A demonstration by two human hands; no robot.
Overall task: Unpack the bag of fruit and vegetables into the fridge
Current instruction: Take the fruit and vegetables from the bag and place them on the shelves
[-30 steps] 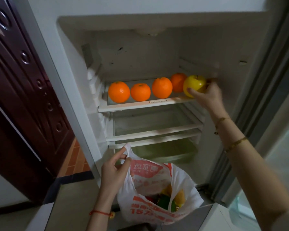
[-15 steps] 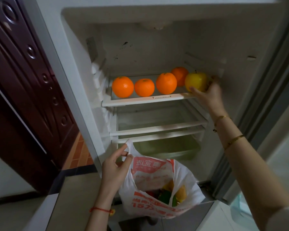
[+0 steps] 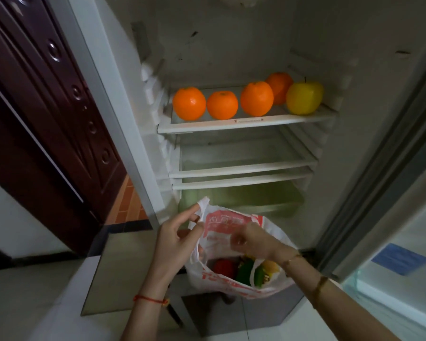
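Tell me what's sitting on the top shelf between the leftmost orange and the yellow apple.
In the head view, two oranges stand in the row between the leftmost orange and the yellow apple; a fourth orange sits behind them.

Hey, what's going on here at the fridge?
A person is unpacking a plastic bag into the open fridge. The left hand pinches the bag's handle, holding it open, while the right hand, blurred, reaches into it. Four oranges and a yellow apple sit on the top shelf. Red, green and yellow produce remains in the bag; the lower shelves hold nothing visible.
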